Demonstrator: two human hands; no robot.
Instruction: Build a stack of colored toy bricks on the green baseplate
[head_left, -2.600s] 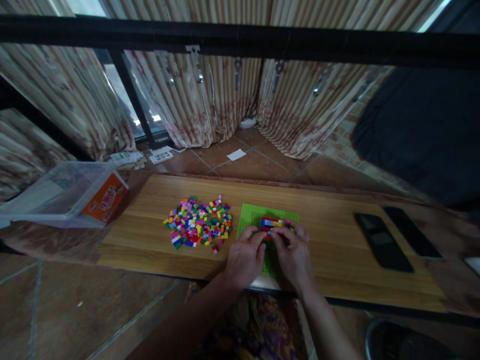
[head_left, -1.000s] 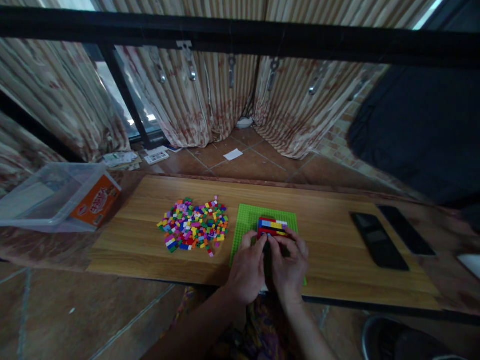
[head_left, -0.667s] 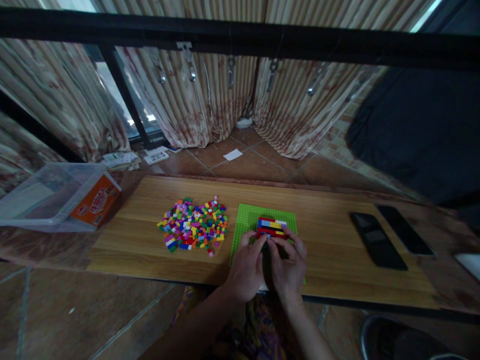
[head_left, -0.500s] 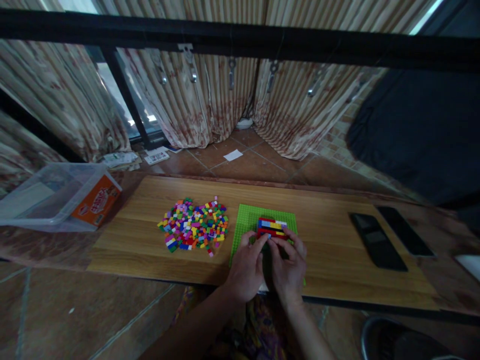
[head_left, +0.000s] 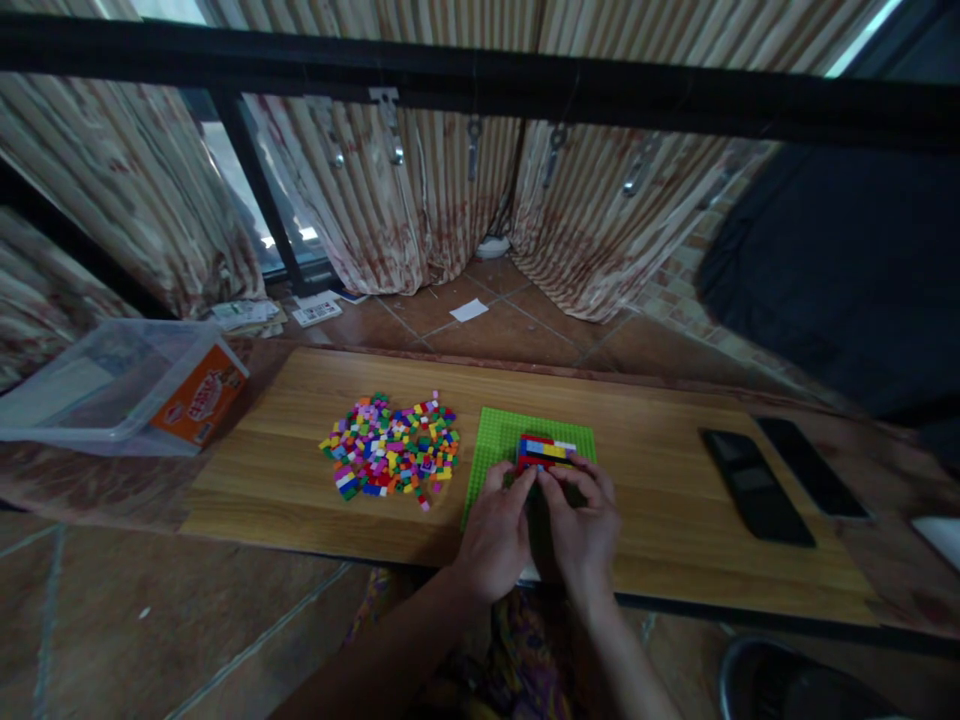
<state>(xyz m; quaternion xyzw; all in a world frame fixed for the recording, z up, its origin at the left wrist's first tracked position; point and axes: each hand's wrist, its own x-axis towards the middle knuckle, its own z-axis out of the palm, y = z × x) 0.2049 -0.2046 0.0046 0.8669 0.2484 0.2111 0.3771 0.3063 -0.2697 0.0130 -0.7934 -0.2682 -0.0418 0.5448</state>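
A low block of red, blue, yellow and white toy bricks (head_left: 546,447) sits on a green studded baseplate (head_left: 491,435). My left hand (head_left: 493,535) is at its near side, thumb and forefinger pinched at a small blue brick (head_left: 541,468). From the other side my right hand (head_left: 586,525) closes its thumb and forefinger on the same brick, the fingertips almost meeting. Its other fingers curl by the right end of the built bricks. Fingers hide most of the small brick and the near part of the build.
Left of the baseplate lies a loose pile of small coloured bricks (head_left: 394,445) on the wooden table (head_left: 262,500). Two dark phones, one nearer (head_left: 757,485) and one farther (head_left: 814,468), rest at the right. A clear plastic bin (head_left: 127,390) with an orange label stands at the far left.
Since the earliest frame my fingertips have drawn closer together at the near side of the build, and more of its top shows. Lately the hands have hardly moved; the view shifted slightly.
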